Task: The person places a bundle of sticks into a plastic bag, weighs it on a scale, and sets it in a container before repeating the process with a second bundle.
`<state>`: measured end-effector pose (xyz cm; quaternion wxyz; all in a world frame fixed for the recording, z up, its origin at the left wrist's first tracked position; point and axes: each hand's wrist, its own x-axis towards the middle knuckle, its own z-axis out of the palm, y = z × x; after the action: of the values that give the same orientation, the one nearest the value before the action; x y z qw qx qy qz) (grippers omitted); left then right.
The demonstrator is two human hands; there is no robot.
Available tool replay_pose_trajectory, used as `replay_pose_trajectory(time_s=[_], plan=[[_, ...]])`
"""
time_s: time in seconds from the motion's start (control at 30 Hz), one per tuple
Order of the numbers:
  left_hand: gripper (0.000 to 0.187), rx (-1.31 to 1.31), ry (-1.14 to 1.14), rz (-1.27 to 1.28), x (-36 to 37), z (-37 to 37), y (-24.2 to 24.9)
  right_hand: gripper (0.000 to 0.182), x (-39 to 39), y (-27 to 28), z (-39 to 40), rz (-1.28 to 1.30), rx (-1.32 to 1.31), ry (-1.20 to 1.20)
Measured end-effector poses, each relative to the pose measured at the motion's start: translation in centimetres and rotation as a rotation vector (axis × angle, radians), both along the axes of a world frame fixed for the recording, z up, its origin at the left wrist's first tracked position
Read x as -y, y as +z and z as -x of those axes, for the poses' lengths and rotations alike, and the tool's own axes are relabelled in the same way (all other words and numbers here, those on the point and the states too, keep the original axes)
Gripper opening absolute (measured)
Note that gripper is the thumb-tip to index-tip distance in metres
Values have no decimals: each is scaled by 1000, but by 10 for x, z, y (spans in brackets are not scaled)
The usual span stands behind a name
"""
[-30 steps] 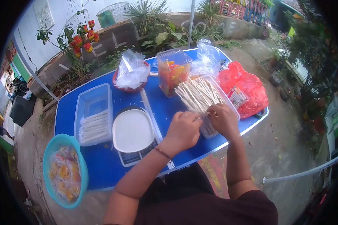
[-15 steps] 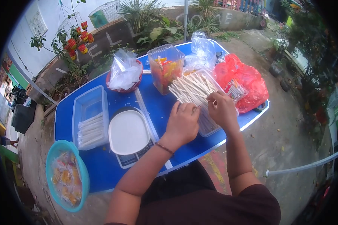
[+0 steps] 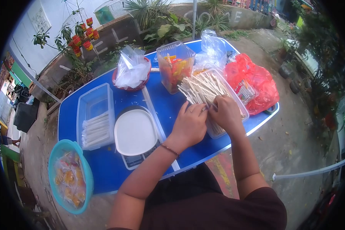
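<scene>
A clear plastic box point(image 3: 246, 111) at the right of the table is heaped with pale thin sticks point(image 3: 203, 85). My left hand point(image 3: 191, 124) is at the box's near left edge, its fingers closed on stick ends. Beside it, my right hand point(image 3: 228, 113) pinches among the sticks over the box. The fingertips of both hands nearly meet, and what lies between them is partly hidden. To the left, a white tray point(image 3: 136, 132) rests on a kitchen scale point(image 3: 134, 161). Another clear box point(image 3: 94, 96) holds several wrapped bundles of sticks point(image 3: 96, 130).
A tall clear container point(image 3: 175, 69) with colourful packets stands behind the sticks. At the back are a red basket point(image 3: 146, 78) of plastic bags point(image 3: 132, 71) and more clear bags point(image 3: 211, 53). A red plastic bag point(image 3: 258, 88) lies right; a turquoise basin point(image 3: 89, 180) of packed snacks stands left.
My right hand has come down and left toward my left hand, so the fingertips are closer together. The whole view has shifted slightly; the table objects keep their places.
</scene>
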<state>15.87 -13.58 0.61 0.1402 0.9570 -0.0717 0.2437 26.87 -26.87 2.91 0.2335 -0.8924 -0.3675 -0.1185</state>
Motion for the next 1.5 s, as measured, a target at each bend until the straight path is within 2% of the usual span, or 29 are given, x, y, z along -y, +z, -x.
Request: replay_pose_trajectory(time_s=[0.33, 0.53, 0.67, 0.77, 0.9, 1.1, 1.3, 1.4, 1.5], plan=[[32, 58, -69, 172, -2, -7, 6, 18, 13, 1, -10, -279, -66, -3], [28, 83, -21, 225, -3, -13, 4, 18, 13, 9, -5, -203, -101, 4], [22, 56, 96, 161, -2, -11, 14, 19, 8, 15, -10, -235, 123, -14], [23, 86, 140, 52, 0, -11, 11, 23, 5, 9, -17, -58, 171, -93], [26, 106, 41, 116, -1, -16, 4, 26, 3, 10, -12, -99, -31, 7], [33, 48, -71, 216, -10, -21, 1, 21, -2, 9, -14, -101, -32, 67], [35, 68, -52, 361, -10, -22, -2, 27, -16, -1, -11, 21, 25, 6], [37, 93, -78, 434, -14, -22, -3, 27, -18, -4, -9, 15, -29, -19], [38, 110, -89, 519, -14, -23, -1, 23, -17, -14, -13, -1, 55, 46]])
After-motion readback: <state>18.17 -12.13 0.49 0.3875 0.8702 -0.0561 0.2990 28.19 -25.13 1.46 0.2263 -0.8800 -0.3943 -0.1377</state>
